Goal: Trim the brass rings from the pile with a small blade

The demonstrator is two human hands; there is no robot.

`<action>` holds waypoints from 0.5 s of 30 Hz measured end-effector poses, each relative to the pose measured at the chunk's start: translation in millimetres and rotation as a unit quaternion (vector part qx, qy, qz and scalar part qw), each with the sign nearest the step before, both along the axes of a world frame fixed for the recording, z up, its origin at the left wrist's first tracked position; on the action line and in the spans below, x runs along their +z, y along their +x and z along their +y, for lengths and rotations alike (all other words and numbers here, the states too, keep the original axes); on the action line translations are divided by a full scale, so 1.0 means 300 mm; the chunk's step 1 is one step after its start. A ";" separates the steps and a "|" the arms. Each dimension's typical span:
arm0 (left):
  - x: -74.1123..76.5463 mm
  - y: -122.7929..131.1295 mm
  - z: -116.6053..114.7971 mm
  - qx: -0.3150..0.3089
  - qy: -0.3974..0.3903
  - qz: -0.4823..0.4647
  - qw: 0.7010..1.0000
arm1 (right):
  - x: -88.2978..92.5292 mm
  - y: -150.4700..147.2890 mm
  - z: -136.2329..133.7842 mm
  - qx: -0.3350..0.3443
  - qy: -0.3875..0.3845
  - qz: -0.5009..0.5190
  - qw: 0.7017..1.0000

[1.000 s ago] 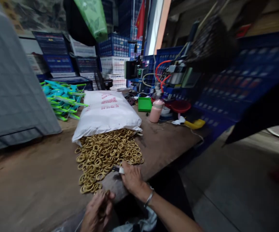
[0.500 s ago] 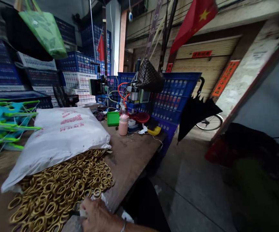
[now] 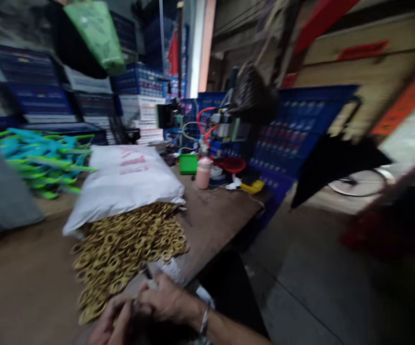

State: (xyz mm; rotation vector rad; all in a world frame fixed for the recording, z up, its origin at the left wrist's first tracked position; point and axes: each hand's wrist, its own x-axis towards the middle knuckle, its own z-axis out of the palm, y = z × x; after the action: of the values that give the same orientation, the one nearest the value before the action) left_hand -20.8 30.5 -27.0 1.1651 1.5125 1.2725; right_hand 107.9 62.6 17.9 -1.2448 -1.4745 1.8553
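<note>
My right hand (image 3: 169, 299), with a bracelet at the wrist, is closed around a small tool (image 3: 149, 277) that has a dark end and a pale part; blur hides its exact kind. Right beside it, my left hand (image 3: 112, 323) has its fingers curled together at the bottom edge. A yellowish bit shows between the hands, too smeared to name. Just beyond them lies a heap of brass-coloured rings (image 3: 131, 244) on the brown table (image 3: 214, 215). The rings spread from under a white sack (image 3: 131, 177) with red print.
Blue and lime-green plastic pieces (image 3: 49, 160) lie at the left. Farther back are a pink bottle (image 3: 203, 173), a green tray (image 3: 188, 164), a red bowl (image 3: 234, 165) and a yellow object (image 3: 252, 187). Blue crates (image 3: 286, 134) and a black umbrella (image 3: 332, 167) stand past the table's right edge.
My left hand has come into view beside my right hand, which holds the tool. The view has swung left, so the scene sits farther right and is more blurred.
</note>
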 end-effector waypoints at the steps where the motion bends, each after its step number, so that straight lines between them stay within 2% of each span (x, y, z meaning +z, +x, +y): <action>1: 0.024 -0.009 -0.029 -0.003 0.014 0.019 1.000 | -0.002 0.004 -0.002 0.001 0.021 0.015 1.000; 4: 0.066 0.000 -0.059 0.029 0.061 0.068 0.995 | -0.028 0.011 0.005 0.004 0.081 0.009 0.997; 9: 0.050 0.021 -0.059 0.026 0.072 0.109 0.991 | -0.072 0.015 0.011 0.020 0.125 -0.043 0.991; 12: 0.039 0.023 -0.071 0.025 0.056 0.060 0.996 | -0.079 0.015 0.010 0.019 0.144 -0.050 0.988; 15: 0.031 0.029 -0.075 0.019 0.028 -0.036 0.999 | -0.079 0.011 0.012 0.009 0.152 -0.057 0.987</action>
State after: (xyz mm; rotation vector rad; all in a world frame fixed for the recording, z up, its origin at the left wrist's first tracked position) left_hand -12.0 8.0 -17.6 1.1190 1.4602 1.3754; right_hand 111.1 66.4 -5.9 -1.2053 -1.7566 1.5180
